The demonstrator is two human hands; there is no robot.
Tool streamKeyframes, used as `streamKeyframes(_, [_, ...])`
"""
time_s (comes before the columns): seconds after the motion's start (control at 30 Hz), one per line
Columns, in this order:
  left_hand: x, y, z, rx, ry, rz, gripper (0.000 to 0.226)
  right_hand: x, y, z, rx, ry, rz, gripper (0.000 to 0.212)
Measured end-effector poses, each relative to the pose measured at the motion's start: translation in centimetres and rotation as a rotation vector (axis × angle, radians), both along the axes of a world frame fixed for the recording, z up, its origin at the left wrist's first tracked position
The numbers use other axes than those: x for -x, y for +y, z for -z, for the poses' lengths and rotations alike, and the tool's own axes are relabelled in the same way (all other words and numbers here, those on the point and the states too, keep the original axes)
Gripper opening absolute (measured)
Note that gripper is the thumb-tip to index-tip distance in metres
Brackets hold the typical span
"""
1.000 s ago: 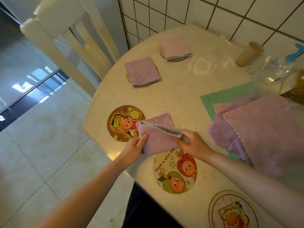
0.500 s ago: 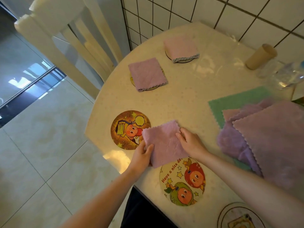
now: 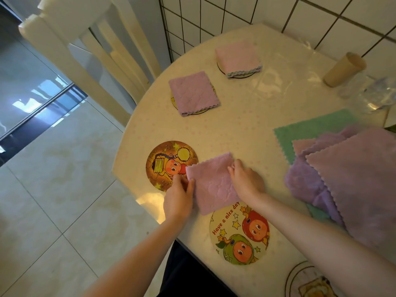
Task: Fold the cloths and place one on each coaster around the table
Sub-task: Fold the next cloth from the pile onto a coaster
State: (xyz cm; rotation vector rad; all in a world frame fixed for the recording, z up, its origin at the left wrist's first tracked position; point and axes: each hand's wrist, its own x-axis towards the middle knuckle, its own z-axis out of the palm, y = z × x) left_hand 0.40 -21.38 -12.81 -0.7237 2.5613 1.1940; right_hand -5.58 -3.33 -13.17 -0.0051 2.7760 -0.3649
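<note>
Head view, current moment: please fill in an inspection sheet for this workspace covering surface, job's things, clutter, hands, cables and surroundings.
Surface: pale round table with a shiny patch near its far side.
Job's things: two folded cloths already lie on far coasters, one purple, one pink. A third folded purple cloth lies between the star coaster and the "Have a nice day" coaster, overlapping both edges. A further coaster is bare. Unfolded cloth pile waits at the right.
Clutter: cardboard tube, clear plastic item.
Hands: left hand and right hand hold the third cloth's side edges.
Cables: nothing seen.
Surroundings: cream chair, tiled wall, tiled floor.
</note>
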Motion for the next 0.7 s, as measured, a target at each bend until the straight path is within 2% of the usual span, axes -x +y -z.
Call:
streamKeyframes(0.07, [-0.9,-0.6,0.1,0.364,0.199,0.215,0.021,-0.2,0.0,-0.1,-0.040,0.037,-0.032,0.029])
streamKeyframes(0.13, [-1.5,-1.1,1.2,0.569,0.362,0.516,0.036,-0.5,0.0,-0.3,-0.084,0.108,-0.100,0.035])
streamKeyframes(0.23, [-1.9,-1.4,2.5,0.642,0.328,0.775,0.062,-1.5,0.0,-0.3,-0.187,0.187,-0.268,0.064])
streamKeyframes(0.37, [-1.9,-1.4,3.2,0.656,0.120,0.836,0.077,-2.1,0.6,0.3,-0.273,0.198,-0.277,0.084])
streamKeyframes(0.47, [-1.8,-1.1,2.4,0.619,0.048,0.822,0.081,-2.2,0.6,0.3,-0.210,0.085,-0.222,0.084])
streamKeyframes(0.53, [-2.1,-0.4,1.8,0.510,0.015,0.734,0.083,-2.1,0.2,-0.2,-0.115,0.016,-0.104,0.078])
streamKeyframes(0.63, [-3.3,1.2,0.4,0.269,0.120,0.391,0.077,-1.3,0.0,-0.5,0.064,-0.043,0.130,0.063])
streamKeyframes(0.7, [-3.7,2.4,-0.8,0.003,0.059,0.034,0.061,-0.4,0.2,-0.4,0.141,-0.119,0.224,0.052])
